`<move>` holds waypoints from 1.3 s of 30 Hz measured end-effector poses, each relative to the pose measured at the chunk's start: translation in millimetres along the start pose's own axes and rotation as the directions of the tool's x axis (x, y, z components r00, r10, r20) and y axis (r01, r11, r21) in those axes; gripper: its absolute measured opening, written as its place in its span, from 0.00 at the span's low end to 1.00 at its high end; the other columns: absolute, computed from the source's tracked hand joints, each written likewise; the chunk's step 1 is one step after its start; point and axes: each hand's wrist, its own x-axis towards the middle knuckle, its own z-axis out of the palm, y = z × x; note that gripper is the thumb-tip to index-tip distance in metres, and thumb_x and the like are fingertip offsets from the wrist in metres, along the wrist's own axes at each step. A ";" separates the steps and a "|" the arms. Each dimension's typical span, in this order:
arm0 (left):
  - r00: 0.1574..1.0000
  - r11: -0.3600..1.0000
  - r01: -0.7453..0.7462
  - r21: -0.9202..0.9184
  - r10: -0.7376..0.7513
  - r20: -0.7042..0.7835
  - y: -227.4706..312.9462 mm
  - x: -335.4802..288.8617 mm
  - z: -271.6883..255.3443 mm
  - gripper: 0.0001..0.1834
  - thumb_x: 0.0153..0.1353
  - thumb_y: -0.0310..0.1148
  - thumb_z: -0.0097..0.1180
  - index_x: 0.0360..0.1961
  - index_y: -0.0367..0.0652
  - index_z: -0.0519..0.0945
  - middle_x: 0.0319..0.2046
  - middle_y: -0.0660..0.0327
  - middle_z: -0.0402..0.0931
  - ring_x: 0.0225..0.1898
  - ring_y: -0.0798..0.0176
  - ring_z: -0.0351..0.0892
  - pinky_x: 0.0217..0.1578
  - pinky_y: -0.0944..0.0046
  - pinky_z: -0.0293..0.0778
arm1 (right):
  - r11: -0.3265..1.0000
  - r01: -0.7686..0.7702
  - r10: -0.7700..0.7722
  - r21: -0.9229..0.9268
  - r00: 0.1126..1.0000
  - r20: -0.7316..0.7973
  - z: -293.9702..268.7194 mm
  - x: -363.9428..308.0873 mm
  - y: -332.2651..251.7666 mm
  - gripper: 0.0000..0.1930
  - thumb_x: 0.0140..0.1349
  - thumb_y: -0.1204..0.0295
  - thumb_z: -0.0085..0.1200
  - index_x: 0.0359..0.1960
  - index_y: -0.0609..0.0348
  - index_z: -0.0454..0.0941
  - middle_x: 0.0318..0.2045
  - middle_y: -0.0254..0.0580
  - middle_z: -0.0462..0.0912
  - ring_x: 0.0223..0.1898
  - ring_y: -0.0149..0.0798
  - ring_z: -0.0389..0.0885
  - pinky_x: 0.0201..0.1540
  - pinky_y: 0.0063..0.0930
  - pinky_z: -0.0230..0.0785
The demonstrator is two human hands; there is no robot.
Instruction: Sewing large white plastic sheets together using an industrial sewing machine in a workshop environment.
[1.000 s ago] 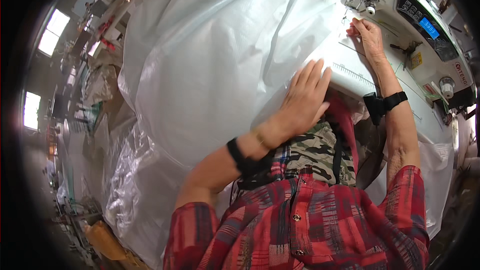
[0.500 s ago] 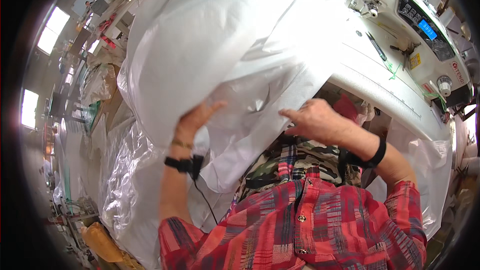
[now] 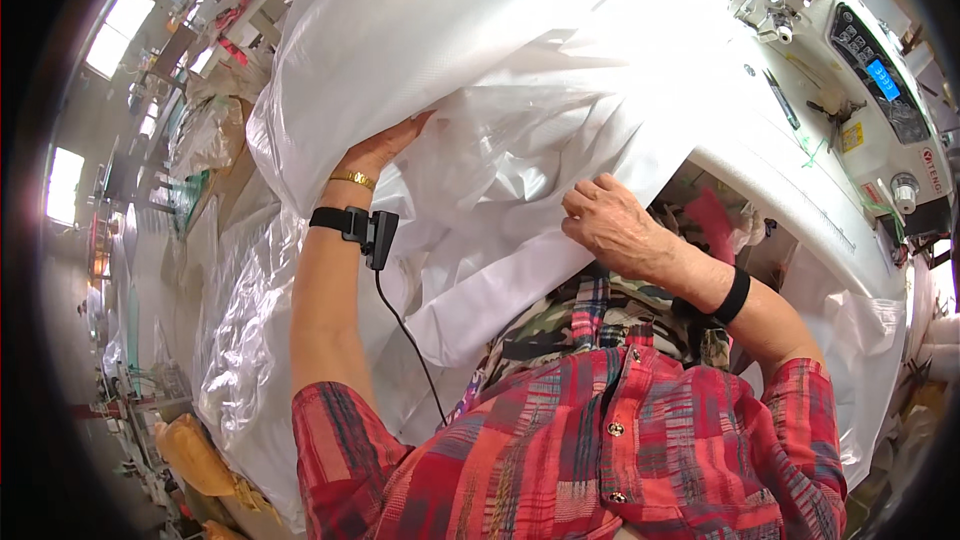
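A large, glossy white plastic-like woven sheet (image 3: 400,30) is bunched in front of me and runs over the sewing table. My left hand (image 3: 385,148) reaches in under a raised fold of it at the left, and its fingertips are mostly hidden by that fold. Closer to my body, my right hand (image 3: 612,228) is closed, with curled fingers pinching the near part of the sheet. A smooth white strip of the sheet hangs below between the two hands, over my lap.
A white sewing machine (image 3: 860,90) with a lit panel stands at the right on its table (image 3: 770,190). Black-handled tweezers (image 3: 782,100) lie by its base. Clear plastic (image 3: 250,340) is heaped at the left. A black cable (image 3: 405,325) hangs from my left wrist strap.
My left hand has moved up and farther under the fold, lifting it. My right hand's pointing fingers have curled onto the sheet. The view has shifted slightly.
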 end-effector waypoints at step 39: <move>0.851 -0.604 0.508 -0.614 0.462 0.250 -38.7 93.4 -234.9 0.09 0.61 0.32 0.63 0.37 0.36 0.81 0.22 0.57 0.73 0.24 0.67 0.67 0.27 0.63 0.64 | 0.737 -0.296 0.400 0.607 0.916 -0.039 -109.9 -46.9 -26.9 0.12 0.63 0.65 0.63 0.36 0.62 0.78 0.23 0.52 0.80 0.29 0.57 0.81 0.34 0.44 0.72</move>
